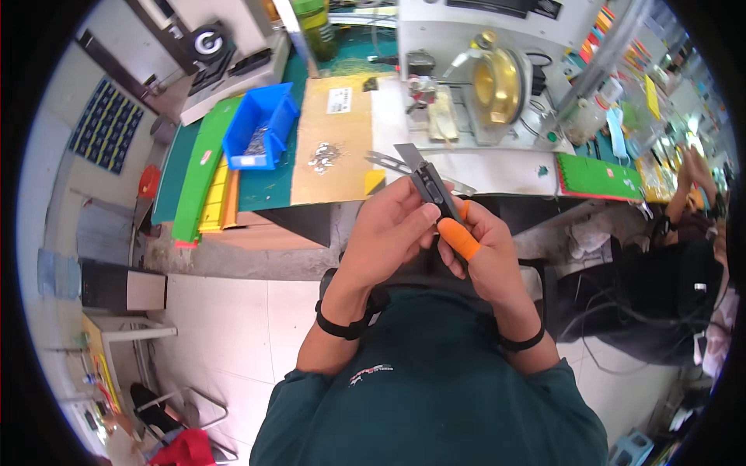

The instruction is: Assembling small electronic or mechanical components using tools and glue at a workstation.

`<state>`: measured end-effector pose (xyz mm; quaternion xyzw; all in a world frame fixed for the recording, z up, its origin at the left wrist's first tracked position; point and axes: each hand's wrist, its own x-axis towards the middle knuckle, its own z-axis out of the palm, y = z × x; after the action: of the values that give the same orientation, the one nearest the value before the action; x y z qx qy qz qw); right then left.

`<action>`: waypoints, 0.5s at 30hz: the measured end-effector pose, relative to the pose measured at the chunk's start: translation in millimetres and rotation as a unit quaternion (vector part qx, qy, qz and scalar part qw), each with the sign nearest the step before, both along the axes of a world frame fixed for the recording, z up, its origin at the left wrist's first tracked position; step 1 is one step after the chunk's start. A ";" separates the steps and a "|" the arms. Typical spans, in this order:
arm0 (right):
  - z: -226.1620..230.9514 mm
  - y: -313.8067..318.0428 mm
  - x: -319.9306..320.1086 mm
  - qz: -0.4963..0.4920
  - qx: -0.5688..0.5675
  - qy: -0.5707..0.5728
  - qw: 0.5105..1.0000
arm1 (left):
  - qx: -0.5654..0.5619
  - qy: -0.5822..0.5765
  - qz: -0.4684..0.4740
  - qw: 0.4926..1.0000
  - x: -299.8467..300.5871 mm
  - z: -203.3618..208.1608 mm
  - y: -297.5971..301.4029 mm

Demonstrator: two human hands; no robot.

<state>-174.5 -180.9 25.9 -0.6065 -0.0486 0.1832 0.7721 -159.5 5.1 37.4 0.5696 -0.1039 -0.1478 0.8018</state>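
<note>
In front of my chest, both hands hold a dark grey folding-knife-like tool with a broad flat blade (435,190) pointing up and away to the left. My left hand (388,237) pinches its side with the thumb and fingers. My right hand (491,252) is closed around the lower end, with orange covers on the thumb and a finger. The tool's lower end is hidden by the fingers. A slotted metal piece (387,161) shows just left of the blade; whether it is joined to the tool, I cannot tell.
Small metal parts (325,155) lie on a cardboard sheet (334,124) on the bench. Left of it stands a blue bin (263,128) with small metal pieces. A machine with a brass-coloured wheel (497,85) is at the back. A green tray (598,177) lies right; another person sits far right.
</note>
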 end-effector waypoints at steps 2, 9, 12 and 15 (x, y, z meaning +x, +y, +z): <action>-1.0 14.5 -4.0 0.011 0.025 0.008 1.000 | 0.000 -0.013 0.048 0.999 -5.1 -11.3 12.2; -1.0 35.4 -2.2 0.029 0.056 0.035 0.997 | -0.116 -0.027 0.058 0.991 -1.4 -32.5 13.3; -1.9 38.3 -3.2 0.020 0.061 0.046 0.997 | -0.130 0.030 -0.021 0.991 -1.5 -38.1 22.2; -9.4 39.1 -2.0 0.042 -0.018 0.043 0.998 | -0.127 -0.031 0.172 0.976 8.7 -33.4 15.9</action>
<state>-176.5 -141.8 16.5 -0.6096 -0.0369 0.2424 0.7538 -150.8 21.0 4.0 0.4763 -0.0470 0.0243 0.8777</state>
